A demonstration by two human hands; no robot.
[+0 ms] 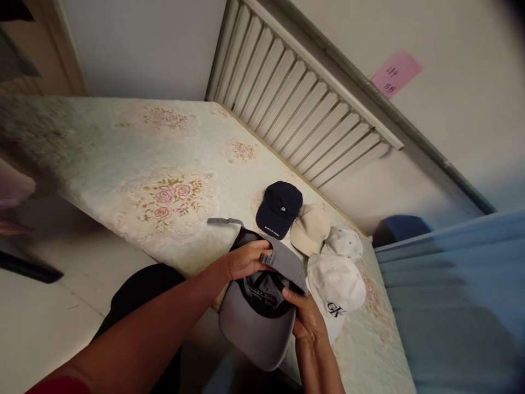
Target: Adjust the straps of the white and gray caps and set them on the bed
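Note:
A grey baseball cap (257, 334) is held over the near edge of the table, its dark inside facing up and its brim toward me. My left hand (248, 260) grips the back of the cap by its strap opening, fingers wrapped round the edge. A loose end of grey strap (225, 221) sticks out to the left. On the right side of the cap, my right hand (305, 314) is closed with the thumb over the inner rim. Just beyond lies a navy cap (281, 205). Beside my right hand rests a white cap (338, 282) with dark letters.
A beige cap (314, 227) and another white cap (346, 243) lie between these. The flowered tablecloth (229, 186) covers the table. A radiator (299, 93) runs along the wall, with a pink note (397, 72) above. At right hangs a blue curtain (459, 306).

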